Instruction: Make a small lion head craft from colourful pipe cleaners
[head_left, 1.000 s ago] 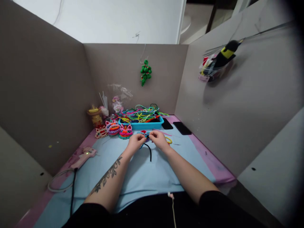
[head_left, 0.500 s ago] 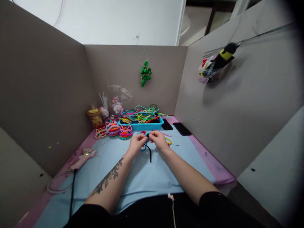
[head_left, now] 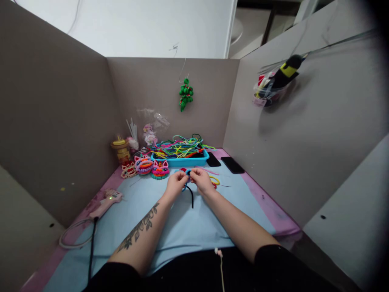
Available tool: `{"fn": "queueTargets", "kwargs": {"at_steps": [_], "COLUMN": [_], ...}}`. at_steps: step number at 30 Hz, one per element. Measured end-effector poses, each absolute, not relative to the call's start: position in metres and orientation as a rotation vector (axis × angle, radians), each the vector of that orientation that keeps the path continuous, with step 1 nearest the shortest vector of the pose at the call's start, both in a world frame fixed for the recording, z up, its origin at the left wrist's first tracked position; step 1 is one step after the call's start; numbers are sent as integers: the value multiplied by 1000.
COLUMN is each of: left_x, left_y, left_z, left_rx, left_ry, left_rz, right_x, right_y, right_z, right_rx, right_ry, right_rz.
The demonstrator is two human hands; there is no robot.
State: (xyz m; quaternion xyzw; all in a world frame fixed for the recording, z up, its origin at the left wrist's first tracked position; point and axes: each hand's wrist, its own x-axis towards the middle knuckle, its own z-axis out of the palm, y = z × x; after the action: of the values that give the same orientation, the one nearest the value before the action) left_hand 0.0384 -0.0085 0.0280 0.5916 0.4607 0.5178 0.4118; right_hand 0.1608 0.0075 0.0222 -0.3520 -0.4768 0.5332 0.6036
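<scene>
My left hand (head_left: 176, 183) and my right hand (head_left: 201, 181) meet at the middle of the table, thumbs and fingertips pinched almost together. Between them is a blue pipe cleaner (head_left: 184, 187), bent into a small loop under the left fingers. A black pipe cleaner (head_left: 192, 198) hangs from below the fingertips and curves down over the blue cloth (head_left: 225, 219). The exact spot where the strands cross is hidden by my fingers. Just behind my hands lies a small red and blue piece (head_left: 182, 170), partly covered. Yellow scissor-like loops (head_left: 215, 180) show beside my right hand.
A blue tray (head_left: 182, 162) heaped with colourful pipe cleaners stands at the back. Several fuzzy animal faces (head_left: 160, 169) sit left of it, near a jar (head_left: 120, 151). Two dark phones (head_left: 232, 165) lie right. A pink glue gun (head_left: 106, 204) with its cord rests at left.
The blue loop below my fingers has become smaller and drawn up. My hands have barely shifted; more of a pink strip shows behind my right hand.
</scene>
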Motion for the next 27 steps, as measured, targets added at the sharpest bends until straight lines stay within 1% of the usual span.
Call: {"fn": "queueTargets", "kwargs": {"at_steps": [7,16,23,27], "left_x": [39,33,32,30], "left_y": [-12,-12,-9,-6], "left_z": [30,33,33,30], "left_rx": [1567,1695,1664,1716], "left_ry": [1224,1256,1230,1251], "left_rz": [1374,1348,1309,1343], "right_x": [155,156,156,157], "right_y": [5,6,7,9], "right_z": [21,20,20,18], "right_rx": [-808,-848,-832,-850], "right_ry": [-1066,-1152,-1034,-1083], "right_rz": [1288,1246,1310,1237]}}
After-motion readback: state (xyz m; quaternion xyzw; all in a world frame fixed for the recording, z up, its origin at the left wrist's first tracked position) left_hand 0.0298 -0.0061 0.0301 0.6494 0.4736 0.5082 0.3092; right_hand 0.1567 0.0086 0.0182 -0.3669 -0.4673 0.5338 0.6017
